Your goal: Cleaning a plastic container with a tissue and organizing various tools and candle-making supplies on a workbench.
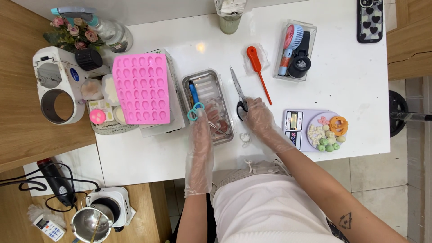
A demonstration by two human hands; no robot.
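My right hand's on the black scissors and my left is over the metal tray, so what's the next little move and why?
Probably lift the scissors off the table. Your gloved right hand rests on their black handles while the blades lie flat on the white table, pointing away. Your gloved left hand reaches into the metal tray, seemingly pinching something small there, so the scissors likely go to it.
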